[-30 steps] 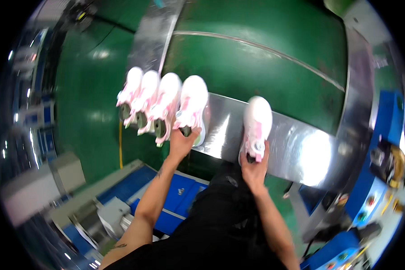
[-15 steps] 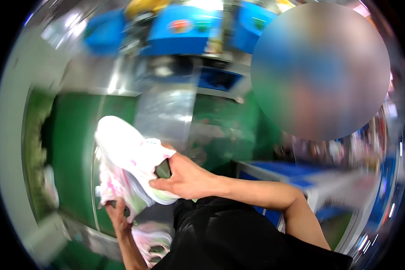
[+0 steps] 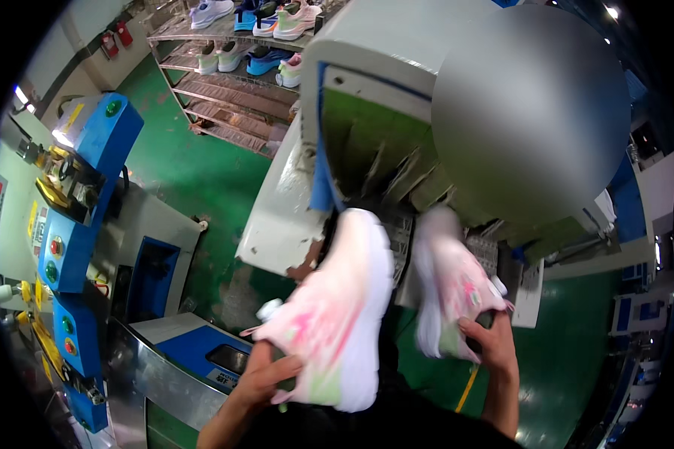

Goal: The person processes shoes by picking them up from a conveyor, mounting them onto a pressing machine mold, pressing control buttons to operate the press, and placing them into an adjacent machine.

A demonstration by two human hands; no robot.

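Observation:
In my left hand (image 3: pixel 266 378) is a pink and white sneaker (image 3: pixel 337 310) with a pale green heel, my thumb and fingers closed around its collar. My right hand (image 3: pixel 494 340) grips the collar of a matching sneaker (image 3: pixel 460 288), slightly blurred by motion. Both are held side by side, apart from each other, soles turned partly sideways and toes pointing away from me. Their toes are in front of the low opening of a grey machine (image 3: pixel 374 41), under a curtain of torn green flaps (image 3: pixel 359 142). Whether either toe touches the ribbed conveyor (image 3: pixel 488 253) there I cannot tell.
A metal rack (image 3: pixel 221 90) with several sneakers stands at the back left. On the left is a machine with blue control boxes (image 3: pixel 101 142). A metal-edged blue bench (image 3: pixel 195 348) lies near my left arm. The white machine ledge (image 3: pixel 277 224) has chipped, rusty edges.
My view has turned to the curtained machine. The two sneakers, earlier held close together left of centre, are now spread apart in front of me, one in each hand.

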